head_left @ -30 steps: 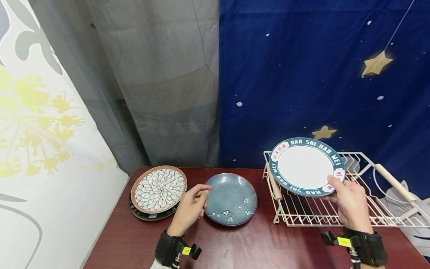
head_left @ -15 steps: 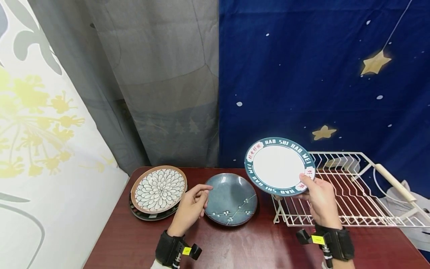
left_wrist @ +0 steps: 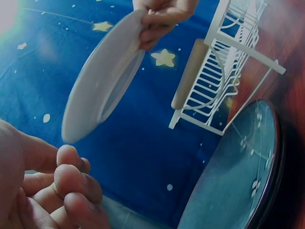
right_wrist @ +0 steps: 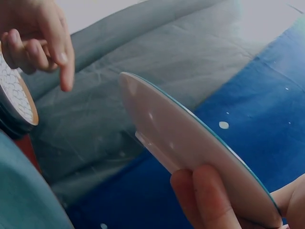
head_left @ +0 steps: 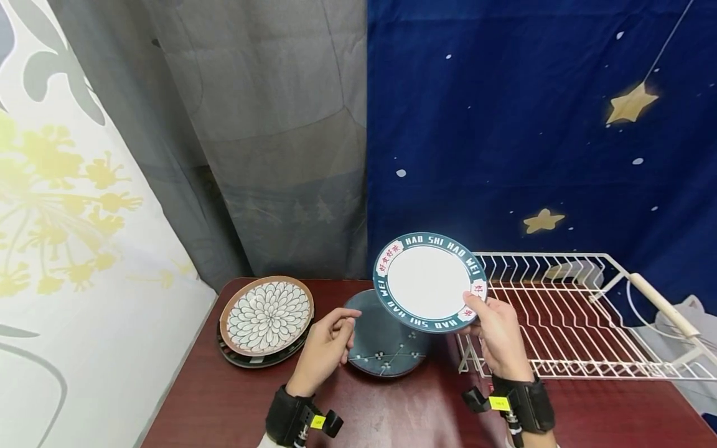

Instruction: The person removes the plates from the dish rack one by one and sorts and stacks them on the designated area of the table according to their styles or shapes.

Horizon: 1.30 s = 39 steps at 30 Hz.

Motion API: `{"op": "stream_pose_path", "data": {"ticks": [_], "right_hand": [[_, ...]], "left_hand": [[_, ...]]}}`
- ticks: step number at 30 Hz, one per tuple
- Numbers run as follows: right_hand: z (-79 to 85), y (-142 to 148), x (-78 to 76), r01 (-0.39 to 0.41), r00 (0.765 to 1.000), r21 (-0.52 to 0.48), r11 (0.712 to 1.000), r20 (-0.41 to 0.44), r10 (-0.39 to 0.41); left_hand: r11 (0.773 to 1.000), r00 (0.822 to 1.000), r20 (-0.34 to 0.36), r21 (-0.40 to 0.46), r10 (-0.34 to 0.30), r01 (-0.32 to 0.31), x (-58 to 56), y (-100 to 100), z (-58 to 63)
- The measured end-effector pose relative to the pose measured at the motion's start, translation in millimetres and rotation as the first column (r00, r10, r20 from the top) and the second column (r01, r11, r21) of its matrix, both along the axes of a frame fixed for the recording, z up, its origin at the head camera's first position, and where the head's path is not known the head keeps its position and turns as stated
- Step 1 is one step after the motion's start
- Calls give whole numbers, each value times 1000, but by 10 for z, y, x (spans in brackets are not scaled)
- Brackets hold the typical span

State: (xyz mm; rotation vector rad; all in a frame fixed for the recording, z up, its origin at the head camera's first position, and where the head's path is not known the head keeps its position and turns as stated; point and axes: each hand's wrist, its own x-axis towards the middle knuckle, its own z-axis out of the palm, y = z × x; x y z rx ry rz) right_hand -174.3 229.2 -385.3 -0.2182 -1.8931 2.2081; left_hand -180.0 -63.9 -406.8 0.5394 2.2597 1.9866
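Note:
My right hand (head_left: pixel 501 336) grips a white plate (head_left: pixel 428 280) with a lettered teal rim, thumb on top and fingers underneath. That plate is raised and tilted, overlapping the back right part of a blue-grey plate (head_left: pixel 381 348) with white blossoms on the table. Its pale underside (right_wrist: pixel 176 138) shows in the right wrist view. My left hand (head_left: pixel 325 345) hovers by the blue-grey plate's left edge, fingers loosely bent and nothing in them. To its left, a brown-rimmed plate (head_left: pixel 267 316) with a petal pattern lies on a dark plate (head_left: pixel 254 359), mostly covered.
A white wire dish rack (head_left: pixel 560 330) with wooden handles (head_left: pixel 663 305) stands on the right of the red-brown table (head_left: pixel 358 414). Grey and dark blue curtains (head_left: pixel 504 124) hang close behind the table. A flower-patterned white panel (head_left: pixel 84 249) borders the left side.
My right hand has carried the white plate leftward from above the dish rack to over the blue-grey plate. The left hand has stayed nearly still.

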Motion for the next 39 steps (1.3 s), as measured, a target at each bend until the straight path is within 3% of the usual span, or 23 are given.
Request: {"op": "stream_pose_path", "data": {"ticks": [8,16,27,34,39], "right_hand": [[-50,-170,20,-36,999,7,999,32,36],[-156,-305,18,-79,995,18,997,68,78],[-344,-491,-45,-92,986,38,995,140,86],[-520,-570,-88,-105,984,146,984,162,81],[-646,-582,-116,-105,984,329,939,172,50]], "left_hand": [[999,1000,-9,34,22,-22,30,97,9],[991,999,34,126,30,-35,28,119,-16],[988,990,59,78,129,-134,-23,90,-100],[985,978,123,14,167,-170,-87,57,-214],[987,975,150,-13,161,-161,-196,28,-401]]}}
